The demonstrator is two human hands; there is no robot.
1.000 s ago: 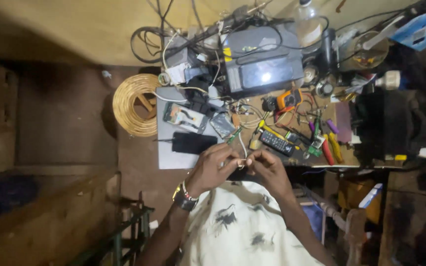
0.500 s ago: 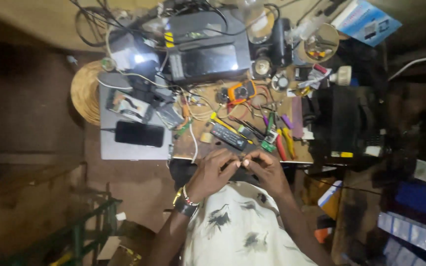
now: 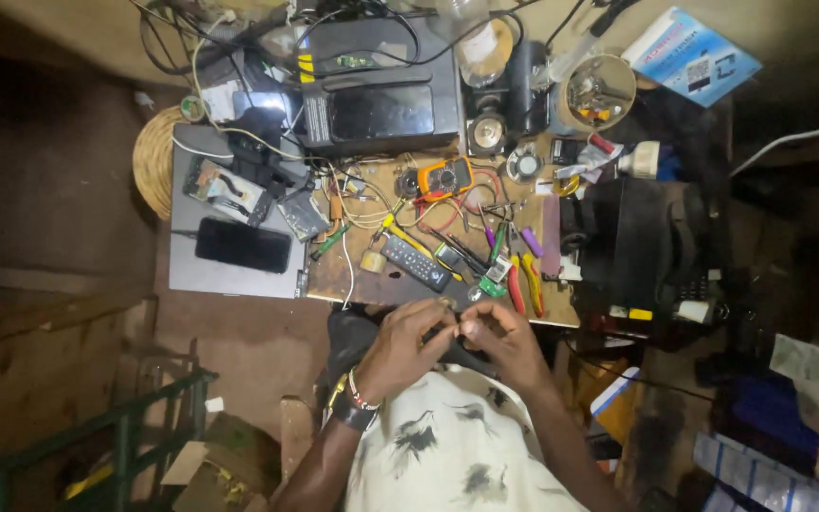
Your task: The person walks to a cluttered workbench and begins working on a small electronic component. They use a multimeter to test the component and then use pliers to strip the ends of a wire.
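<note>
My left hand, with a beaded bracelet and a watch at the wrist, and my right hand meet fingertip to fingertip just below the front edge of a cluttered wooden workbench. Both pinch one tiny item between them, too small to identify. Nearest on the bench are a black remote control, a small green circuit board and red and yellow pliers. My patterned white shirt fills the bottom of the view.
Further back lie an orange multimeter, tangled wires, a black box device, small speakers and a round tin. A black phone rests on a grey slab at the left. A green metal railing stands lower left.
The view has swung, so the bench sits further left and higher in frame. My hands stay pressed together at the bench's front edge, fingers working slightly.
</note>
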